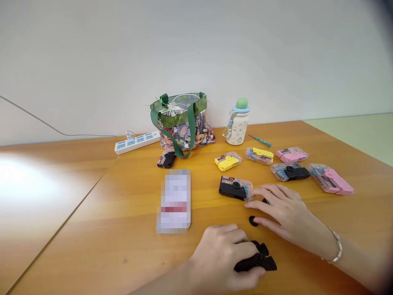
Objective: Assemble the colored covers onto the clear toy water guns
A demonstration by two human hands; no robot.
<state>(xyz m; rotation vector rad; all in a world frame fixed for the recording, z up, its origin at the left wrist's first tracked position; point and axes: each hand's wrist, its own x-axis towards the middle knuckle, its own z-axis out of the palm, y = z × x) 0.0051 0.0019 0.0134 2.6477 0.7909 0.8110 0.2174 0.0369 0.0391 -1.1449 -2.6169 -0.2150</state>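
Note:
My left hand (225, 256) is closed around a black plastic toy part (257, 260) at the near edge of the wooden table (123, 229). My right hand (284, 213) lies on the table with its fingers spread, the fingertips reaching a small black round piece (253, 221). Just beyond its fingers lies a black toy in a clear packet (235, 188).
Several more packets lie behind: yellow (227, 161), yellow and blue (259, 155), pink (291, 154), black (290, 171) and pink (330, 178). A blurred card (174, 200), a small black toy (166, 159), a patterned bag (182, 123), a power strip (137, 141), a bottle (238, 121) and a screwdriver (260, 140) are also there.

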